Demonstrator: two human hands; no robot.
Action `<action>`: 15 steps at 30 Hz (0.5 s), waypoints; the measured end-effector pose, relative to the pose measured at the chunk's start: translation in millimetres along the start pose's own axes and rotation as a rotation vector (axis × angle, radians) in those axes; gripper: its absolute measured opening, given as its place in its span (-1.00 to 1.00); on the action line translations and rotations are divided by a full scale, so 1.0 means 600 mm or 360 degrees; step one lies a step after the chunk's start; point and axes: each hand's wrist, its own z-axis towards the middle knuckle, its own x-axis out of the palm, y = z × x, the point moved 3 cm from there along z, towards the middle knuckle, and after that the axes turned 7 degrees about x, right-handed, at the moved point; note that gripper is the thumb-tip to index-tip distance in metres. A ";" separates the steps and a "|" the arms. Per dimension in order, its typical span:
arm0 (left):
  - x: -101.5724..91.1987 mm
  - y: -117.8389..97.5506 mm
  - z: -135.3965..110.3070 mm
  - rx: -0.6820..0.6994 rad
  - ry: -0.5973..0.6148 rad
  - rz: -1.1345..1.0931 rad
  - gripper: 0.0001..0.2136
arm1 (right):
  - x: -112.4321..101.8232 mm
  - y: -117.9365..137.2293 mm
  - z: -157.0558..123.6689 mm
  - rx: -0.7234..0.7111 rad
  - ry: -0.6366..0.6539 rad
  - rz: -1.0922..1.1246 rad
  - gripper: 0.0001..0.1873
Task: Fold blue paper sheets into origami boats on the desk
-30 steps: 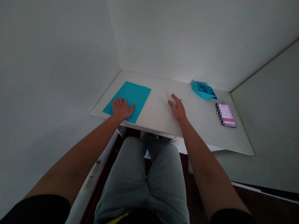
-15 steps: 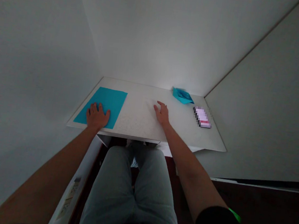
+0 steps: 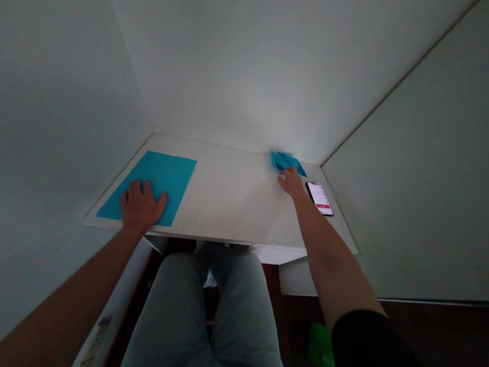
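A person's left hand [image 3: 141,206] rests palm down, fingers spread open, on a flat blue sheet [image 3: 171,176] at the left end of a white bench [image 3: 225,196]. Toward the far right, beside the back wall [image 3: 229,87], the right hand [image 3: 289,181] is at the near side of a folded blue paper [image 3: 281,159], its fingers partly curled; whether they grip it cannot be told. A lit phone [image 3: 319,195] lies just right of that hand, near the bench's right edge.
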 end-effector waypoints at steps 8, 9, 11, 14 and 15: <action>-0.001 0.000 0.003 0.0010 -0.0012 0.0011 -0.26 | 0.016 0.031 -0.077 -0.0128 -0.0024 0.0135 -0.74; -0.002 -0.001 0.004 0.0013 -0.0006 0.0003 -0.27 | 0.021 0.038 -0.093 -0.0156 -0.0027 0.0168 -0.74; -0.005 -0.003 0.004 0.0008 -0.0007 -0.0019 -0.29 | 0.035 0.056 -0.129 -0.0220 -0.0015 0.0252 -0.76; -0.015 -0.004 -0.001 -0.0001 -0.0059 -0.0089 -0.35 | 0.058 0.086 -0.190 -0.0369 0.0066 0.0548 -0.80; -0.021 -0.006 -0.003 0.0011 -0.0102 -0.0126 -0.38 | 0.065 0.095 -0.210 -0.0400 0.0105 0.0630 -0.80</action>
